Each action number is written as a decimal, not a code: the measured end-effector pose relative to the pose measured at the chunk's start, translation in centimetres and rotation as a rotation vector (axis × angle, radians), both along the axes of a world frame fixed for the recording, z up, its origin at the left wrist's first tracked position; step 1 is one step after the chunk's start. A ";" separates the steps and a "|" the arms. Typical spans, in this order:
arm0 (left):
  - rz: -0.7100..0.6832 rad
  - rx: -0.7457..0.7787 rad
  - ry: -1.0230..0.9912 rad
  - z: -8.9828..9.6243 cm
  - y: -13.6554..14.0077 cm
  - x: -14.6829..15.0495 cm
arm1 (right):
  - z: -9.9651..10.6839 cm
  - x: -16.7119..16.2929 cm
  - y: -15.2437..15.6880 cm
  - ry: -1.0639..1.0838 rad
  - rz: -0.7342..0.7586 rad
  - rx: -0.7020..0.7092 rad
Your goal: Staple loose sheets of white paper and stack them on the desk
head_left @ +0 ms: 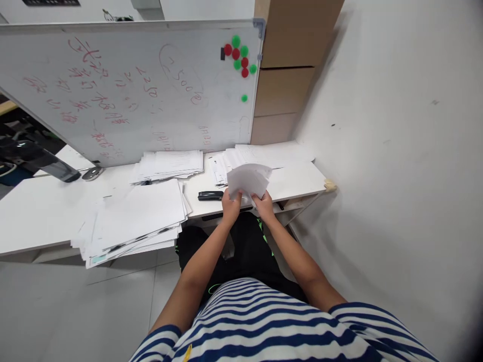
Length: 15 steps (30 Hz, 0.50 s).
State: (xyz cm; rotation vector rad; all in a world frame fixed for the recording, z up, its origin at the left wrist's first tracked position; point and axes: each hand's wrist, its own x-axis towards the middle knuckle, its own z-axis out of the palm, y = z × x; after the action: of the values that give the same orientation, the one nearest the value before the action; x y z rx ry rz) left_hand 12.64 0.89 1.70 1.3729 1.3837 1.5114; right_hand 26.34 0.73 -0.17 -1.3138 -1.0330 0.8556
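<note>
Between my two hands, sheets of white paper (248, 177) are held up over the front edge of the desk, bowed at the top. My left hand (231, 205) grips their lower left side, thumb on the near face. On the lower right side, my right hand (264, 205) pinches them the same way. A black stapler (210, 196) lies on the desk just left of my left hand. Behind the held sheets is a spread of printed papers (222, 163). How many sheets I hold cannot be made out.
A large uneven paper stack (139, 211) overhangs the desk's front edge at left, with another stack (171, 163) behind it. A whiteboard (151, 90) with magnets stands along the back. Cardboard boxes (285, 90) and a wall (396, 151) bound the right. A computer mouse (92, 173) and a bottle (49, 163) sit left.
</note>
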 end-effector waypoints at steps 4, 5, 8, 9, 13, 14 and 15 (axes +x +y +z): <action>0.037 0.099 -0.032 -0.3 -0.3 0.3 | 0.8 -0.3 0.0 0.012 -0.004 0.041; 0.035 0.106 -0.041 -0.3 -0.2 0.2 | 0.9 -0.4 0.1 0.008 0.002 0.044; 0.036 0.037 -0.002 -1.1 -0.2 -0.3 | 0.4 -0.9 0.1 -0.027 -0.009 0.009; 0.039 0.004 0.021 -1.5 -0.3 -0.6 | 0.0 -1.1 0.1 -0.044 -0.020 -0.011; 0.029 -0.031 0.072 -3.1 -1.2 -1.5 | -1.5 -1.4 -0.2 -0.115 -0.037 -0.040; 0.024 -0.024 0.079 -3.2 -1.4 -1.7 | -1.7 -1.5 -0.3 -0.129 -0.037 -0.032; 0.021 -0.019 0.088 -3.3 -1.5 -1.8 | -1.8 -1.5 -0.4 -0.138 -0.039 -0.027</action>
State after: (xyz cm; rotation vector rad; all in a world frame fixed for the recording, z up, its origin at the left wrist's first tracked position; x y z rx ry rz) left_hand 10.84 -0.61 -1.61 1.4329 1.4660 1.4632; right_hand 24.85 0.29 -1.97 -1.4271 -1.1034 0.7598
